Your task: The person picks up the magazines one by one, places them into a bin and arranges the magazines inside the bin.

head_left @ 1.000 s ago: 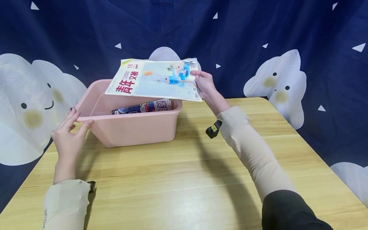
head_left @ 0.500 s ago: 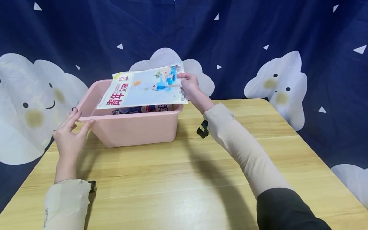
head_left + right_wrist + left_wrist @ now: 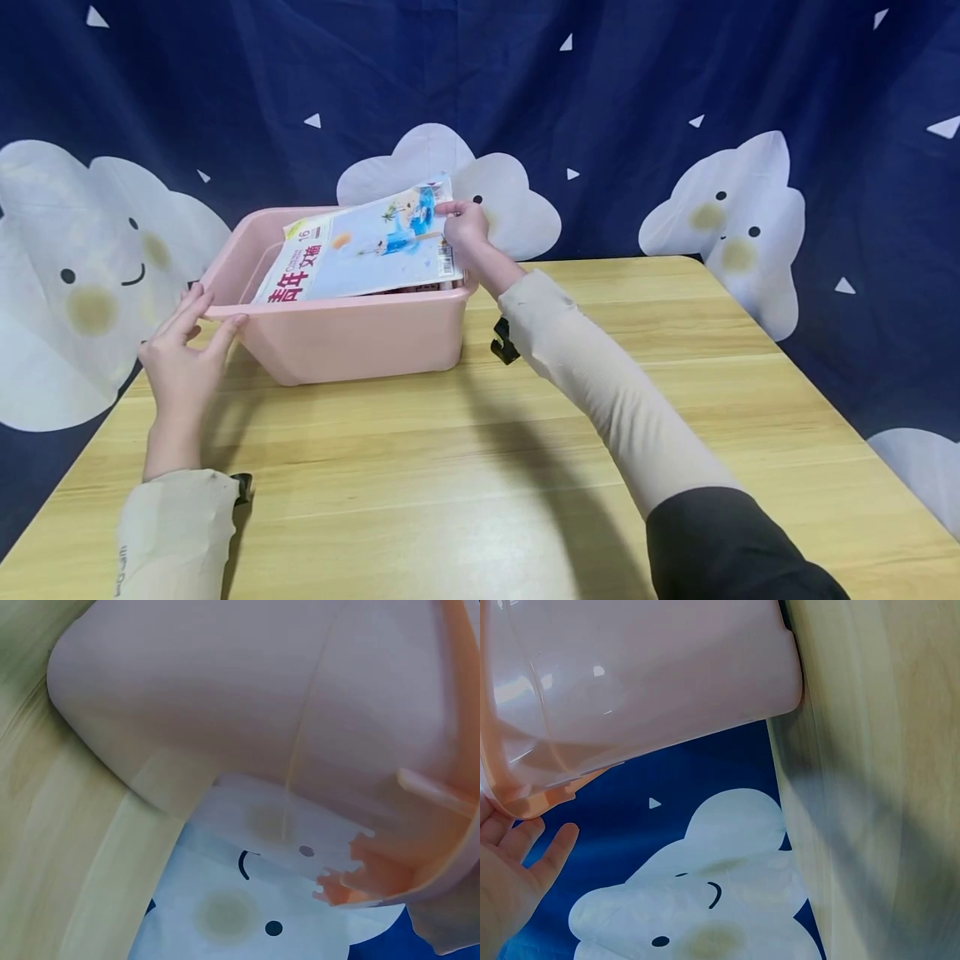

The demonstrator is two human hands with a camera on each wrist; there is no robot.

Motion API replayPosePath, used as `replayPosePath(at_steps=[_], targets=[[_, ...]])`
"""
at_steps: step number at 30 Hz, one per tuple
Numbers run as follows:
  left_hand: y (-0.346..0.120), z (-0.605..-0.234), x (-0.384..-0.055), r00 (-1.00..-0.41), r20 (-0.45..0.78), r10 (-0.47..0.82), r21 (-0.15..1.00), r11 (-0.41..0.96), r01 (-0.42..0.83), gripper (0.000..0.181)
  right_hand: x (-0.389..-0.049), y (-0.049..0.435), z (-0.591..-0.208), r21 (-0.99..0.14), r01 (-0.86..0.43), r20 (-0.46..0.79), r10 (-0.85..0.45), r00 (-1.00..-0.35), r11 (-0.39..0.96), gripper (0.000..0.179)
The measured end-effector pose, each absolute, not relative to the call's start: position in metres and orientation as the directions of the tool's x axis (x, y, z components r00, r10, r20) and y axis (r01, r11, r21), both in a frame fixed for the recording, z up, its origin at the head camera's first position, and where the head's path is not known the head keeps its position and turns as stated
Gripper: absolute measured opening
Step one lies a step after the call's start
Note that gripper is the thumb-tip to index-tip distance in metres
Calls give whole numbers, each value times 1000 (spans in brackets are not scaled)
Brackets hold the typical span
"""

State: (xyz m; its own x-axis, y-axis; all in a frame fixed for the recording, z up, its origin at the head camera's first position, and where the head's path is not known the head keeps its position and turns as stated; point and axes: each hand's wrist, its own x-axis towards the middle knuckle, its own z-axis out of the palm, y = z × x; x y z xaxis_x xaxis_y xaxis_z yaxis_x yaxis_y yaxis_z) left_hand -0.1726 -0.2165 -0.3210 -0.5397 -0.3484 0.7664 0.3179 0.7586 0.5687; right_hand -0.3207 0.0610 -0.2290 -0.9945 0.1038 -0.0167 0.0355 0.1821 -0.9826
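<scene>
A pink plastic bin [image 3: 360, 342] stands toward the back left of the table. My left hand [image 3: 180, 358] holds the bin's rim at its near left corner, the thumb at the front. In the left wrist view, fingertips [image 3: 526, 838] show near that rim. My right hand [image 3: 467, 233] pinches the right edge of a magazine [image 3: 367, 246] with a pale blue cover and red Chinese characters. The magazine tilts into the bin, its left end lower and inside, its right end raised above the rim. Beneath it, a sliver of another printed item [image 3: 423, 287] shows; the rest is hidden.
The bin rests on a light wooden table [image 3: 420, 492]. Behind it hangs a dark blue curtain [image 3: 622, 100] printed with white clouds and triangles. Black straps are on both wrists.
My right hand has moved left and slightly down with the magazine, lowering its left end into the bin and covering most of the printed item inside. My left hand stays on the rim.
</scene>
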Motion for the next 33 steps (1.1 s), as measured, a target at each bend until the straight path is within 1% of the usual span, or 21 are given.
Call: replayPosePath(at_steps=[5, 7, 9, 10, 12, 14, 16, 20, 28, 33], targets=[[-216, -320, -172, -530, 772, -350, 569, 753, 330, 47, -321, 57, -232, -983, 31, -15, 90, -996, 181, 27], [-216, -320, -172, -526, 776, -350, 566, 753, 335, 47, -320, 57, -232, -976, 17, -5, 53, -999, 216, 27], [-216, -320, -172, -519, 781, -347, 561, 754, 341, 47, -320, 57, -231, -955, 3, -12, -29, -1000, 297, 28], [-216, -320, -173, -515, 784, -345, 558, 755, 343, 47, -319, 57, -231, -925, -25, -10, -91, -996, 378, 28], [-217, -321, -173, -509, 789, -344, 553, 758, 346, 47, -318, 58, -229, -832, -132, 12, -220, -976, 539, 30], [-217, -322, -174, -502, 795, -341, 548, 759, 353, 46, -317, 59, -227, -756, -228, 30, -315, -949, 614, 33], [-218, -322, -175, -499, 798, -339, 545, 760, 355, 46, -315, 62, -224, -694, -307, 76, -358, -931, 651, 34], [-218, -322, -175, -496, 801, -335, 541, 761, 359, 45, -313, 69, -219, -711, -328, 113, -360, -926, 622, 33], [-216, -320, -173, -506, 792, -341, 550, 758, 351, 46, -308, 85, -219, -689, -442, 214, -421, -881, 575, 30], [-215, -320, -172, -513, 786, -344, 559, 751, 352, 46, -304, 96, -221, -680, -489, 267, -437, -859, 547, 28]])
